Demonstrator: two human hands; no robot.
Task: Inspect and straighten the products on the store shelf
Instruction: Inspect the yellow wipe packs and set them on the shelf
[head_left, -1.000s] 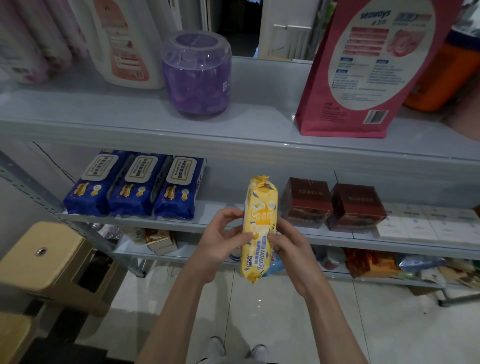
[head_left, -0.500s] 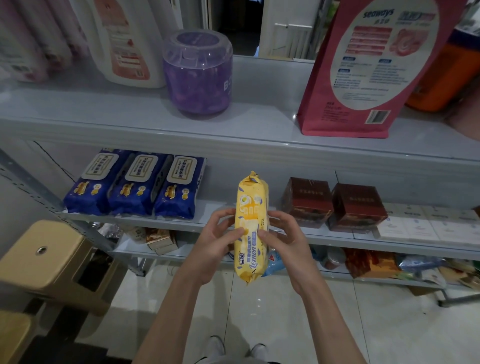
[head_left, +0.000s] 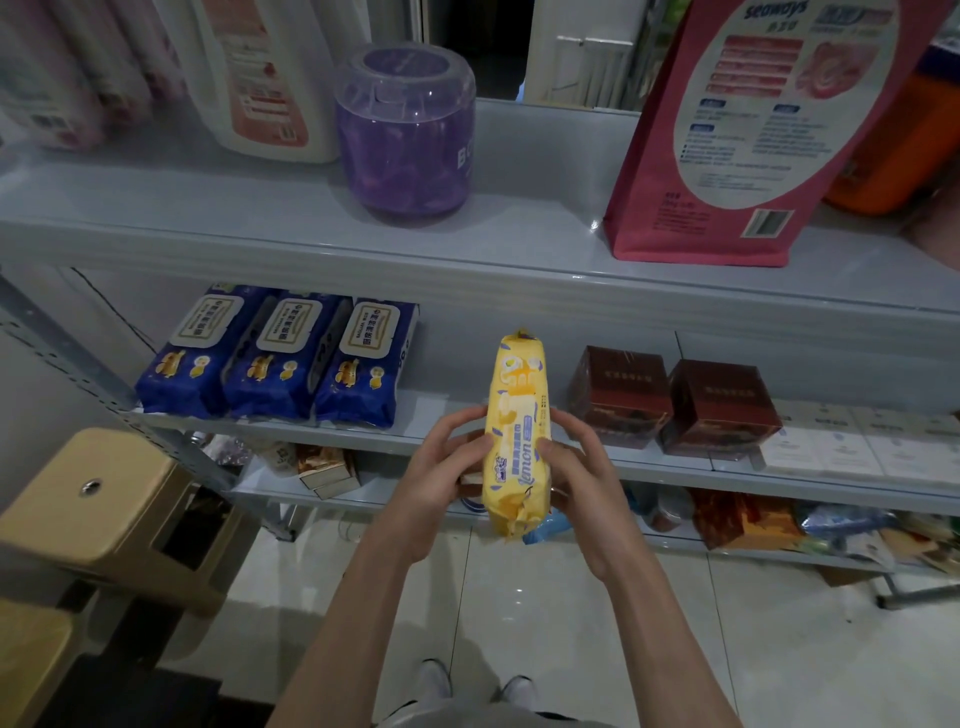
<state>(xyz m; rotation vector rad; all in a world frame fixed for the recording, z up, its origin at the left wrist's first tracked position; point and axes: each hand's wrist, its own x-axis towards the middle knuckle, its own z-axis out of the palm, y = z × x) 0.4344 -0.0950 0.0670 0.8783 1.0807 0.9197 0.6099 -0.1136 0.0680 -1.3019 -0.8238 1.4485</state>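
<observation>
Both hands hold a yellow packet (head_left: 517, 436) upright between them, out in front of the middle shelf (head_left: 675, 470). The left hand (head_left: 441, 478) grips its left edge and the right hand (head_left: 576, 467) its right edge, fingers curled round it. Blue packs (head_left: 280, 358) lie to the left and brown boxes (head_left: 670, 397) just to the right.

Yellow packet (head_left: 517, 431), blue lettering; navy packs (head_left: 275, 364), cream labels. Purple tub (head_left: 405, 130); pink bag (head_left: 727, 156); maroon boxes (head_left: 618, 395).
</observation>
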